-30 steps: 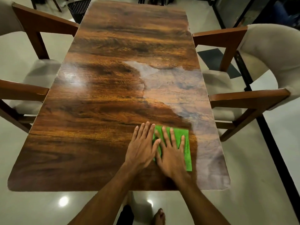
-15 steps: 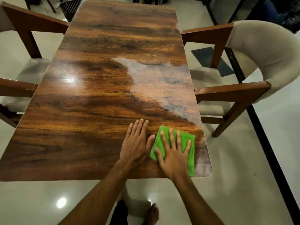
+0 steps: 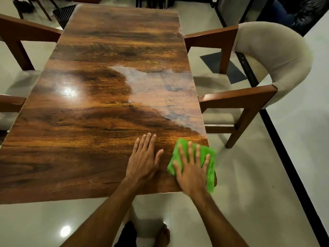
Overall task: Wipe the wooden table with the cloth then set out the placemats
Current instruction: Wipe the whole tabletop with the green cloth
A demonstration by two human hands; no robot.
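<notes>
A long glossy wooden table [image 3: 89, 122] fills the view. At its near right corner lies a green cloth [image 3: 210, 157], partly hanging over the right edge. My right hand [image 3: 191, 168] presses flat on the cloth with fingers spread. My left hand [image 3: 142, 157] rests flat and bare on the wood just left of the cloth, not touching it. A pale hazy patch [image 3: 160, 86] covers the right middle of the tabletop. No placemats are in view.
A cushioned wooden armchair [image 3: 258, 77] stands close to the table's right side. Another chair [image 3: 16, 50] stands at the left side. A dark basket [image 3: 64, 13] sits on the floor by the far left corner. My bare foot [image 3: 162, 236] is below the near edge.
My right hand has slid the cloth to the right, from beside my left hand to the table's near right corner. My left hand stayed flat on the wood.
</notes>
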